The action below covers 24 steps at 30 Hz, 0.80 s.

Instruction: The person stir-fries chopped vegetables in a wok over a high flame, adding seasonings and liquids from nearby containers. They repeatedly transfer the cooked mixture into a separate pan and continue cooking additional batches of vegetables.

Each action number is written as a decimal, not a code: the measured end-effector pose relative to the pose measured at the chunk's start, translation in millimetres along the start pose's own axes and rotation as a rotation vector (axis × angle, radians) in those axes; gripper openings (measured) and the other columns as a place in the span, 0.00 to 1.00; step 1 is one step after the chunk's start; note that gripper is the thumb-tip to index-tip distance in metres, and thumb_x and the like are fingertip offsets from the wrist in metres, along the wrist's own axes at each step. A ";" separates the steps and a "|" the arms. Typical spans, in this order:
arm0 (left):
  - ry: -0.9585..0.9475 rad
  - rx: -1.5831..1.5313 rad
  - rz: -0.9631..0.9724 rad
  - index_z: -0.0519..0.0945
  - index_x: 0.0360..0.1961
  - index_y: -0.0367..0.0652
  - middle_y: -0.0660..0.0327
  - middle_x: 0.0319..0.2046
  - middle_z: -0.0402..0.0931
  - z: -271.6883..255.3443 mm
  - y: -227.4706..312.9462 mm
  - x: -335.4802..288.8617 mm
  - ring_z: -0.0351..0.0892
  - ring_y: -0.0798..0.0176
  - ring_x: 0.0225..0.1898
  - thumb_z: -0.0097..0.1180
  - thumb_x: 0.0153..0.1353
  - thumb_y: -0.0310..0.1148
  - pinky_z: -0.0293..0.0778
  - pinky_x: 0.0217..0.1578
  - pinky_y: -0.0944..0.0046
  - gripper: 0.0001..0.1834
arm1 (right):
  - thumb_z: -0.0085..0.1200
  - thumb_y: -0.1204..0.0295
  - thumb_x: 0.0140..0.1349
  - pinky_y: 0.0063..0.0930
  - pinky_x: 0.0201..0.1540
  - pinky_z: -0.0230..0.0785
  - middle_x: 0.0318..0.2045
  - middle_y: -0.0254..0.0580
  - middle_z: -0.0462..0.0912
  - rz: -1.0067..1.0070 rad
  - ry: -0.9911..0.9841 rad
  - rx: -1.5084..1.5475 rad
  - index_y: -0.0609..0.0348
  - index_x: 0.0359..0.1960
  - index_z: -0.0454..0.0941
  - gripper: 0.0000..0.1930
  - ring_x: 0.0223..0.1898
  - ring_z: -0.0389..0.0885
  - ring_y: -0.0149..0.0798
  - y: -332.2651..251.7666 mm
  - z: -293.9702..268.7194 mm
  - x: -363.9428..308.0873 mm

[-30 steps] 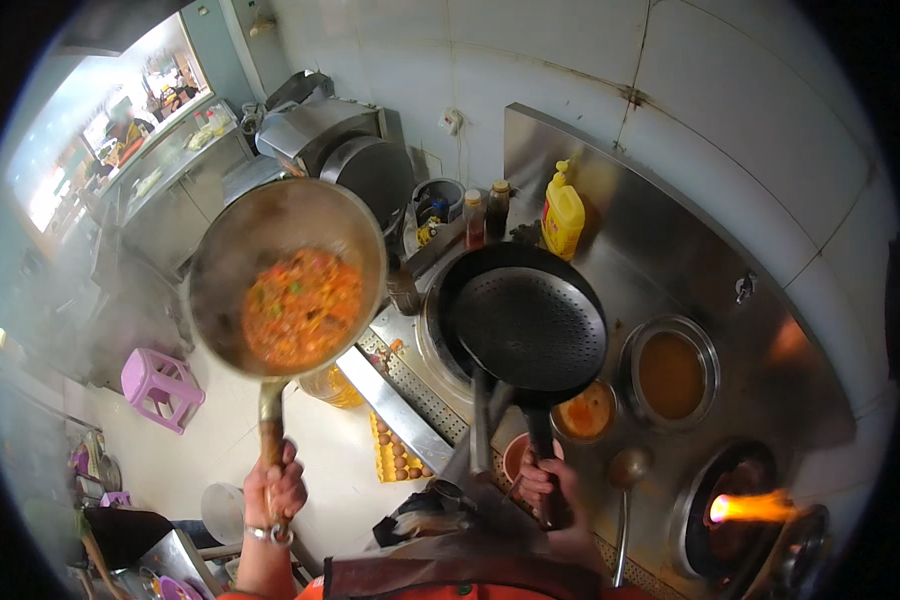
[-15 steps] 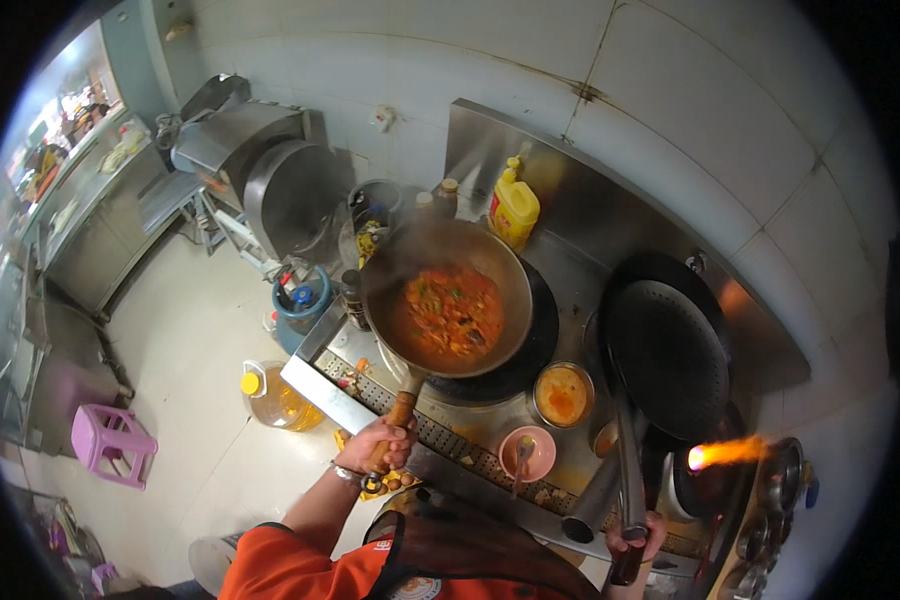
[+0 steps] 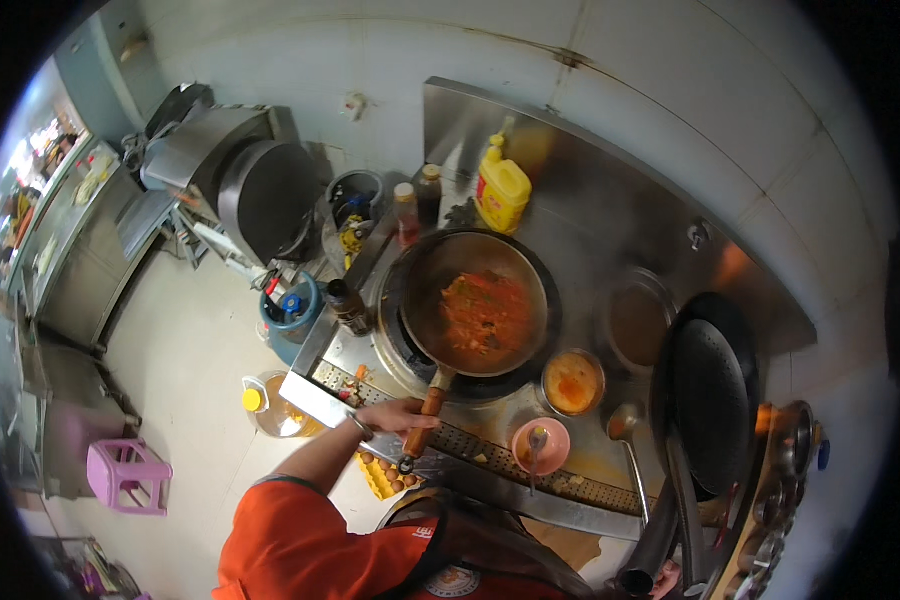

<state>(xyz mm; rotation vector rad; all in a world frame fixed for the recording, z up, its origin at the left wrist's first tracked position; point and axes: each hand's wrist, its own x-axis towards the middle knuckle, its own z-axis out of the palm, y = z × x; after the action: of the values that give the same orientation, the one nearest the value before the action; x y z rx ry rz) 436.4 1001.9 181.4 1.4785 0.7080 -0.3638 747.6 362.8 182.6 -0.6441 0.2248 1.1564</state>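
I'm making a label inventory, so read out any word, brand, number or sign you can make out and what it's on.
Nothing is clear enough to quote.
Yellow pump bottle: label too blurred.
Orange shirt: white marking too small.
Round emblem on the person's front: too small.

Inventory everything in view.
wok: 1, grey, over burner
food: 1 portion, red, in wok
pan: 1, black, right
strainer: 1, black, over pan
pots: 2, silver, counter
bowl: 1, pink, counter
spoon: 1, grey, in bowl
ladle: 1, silver, counter
bottle: 1, yellow, counter back
condiments: 3, reddish and dark, counter
oil jug: 1, amber, floor
eggs: several, brown, yellow tray
stool: 1, purple, floor
machine: 1, silver, back left
left hand: 1, at wok handle
right hand: 1, lower right, mostly hidden
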 end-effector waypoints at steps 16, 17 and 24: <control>1.383 0.483 0.093 0.74 0.32 0.36 0.46 0.31 0.73 -228.2 -40.0 41.0 0.70 0.43 0.39 0.56 0.44 0.31 0.67 0.44 0.54 0.13 | 0.47 0.65 0.60 0.25 0.13 0.54 0.18 0.31 0.65 -0.050 0.083 0.175 0.52 0.27 0.63 0.09 0.14 0.61 0.29 24.5 4.3 27.1; 1.432 0.284 0.111 0.74 0.34 0.35 0.44 0.34 0.73 -234.5 -63.3 46.2 0.70 0.43 0.43 0.58 0.43 0.33 0.67 0.45 0.54 0.16 | 0.47 0.65 0.60 0.25 0.13 0.54 0.18 0.31 0.65 -0.035 0.083 0.175 0.52 0.28 0.63 0.08 0.14 0.61 0.28 20.8 11.7 31.4; 1.644 0.190 -0.747 0.61 0.52 0.37 0.40 0.57 0.52 -181.3 -53.1 86.9 0.54 0.43 0.59 0.65 0.42 0.53 0.61 0.53 0.44 0.43 | 0.46 0.66 0.60 0.27 0.17 0.57 0.20 0.32 0.67 -0.021 0.120 0.189 0.54 0.31 0.65 0.07 0.16 0.63 0.28 1.4 72.2 55.0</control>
<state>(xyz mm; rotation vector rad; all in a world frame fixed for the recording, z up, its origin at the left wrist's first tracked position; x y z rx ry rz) 430.8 1191.2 95.6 1.4102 2.5979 0.3770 757.3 447.8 213.3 -0.5477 0.4240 1.0628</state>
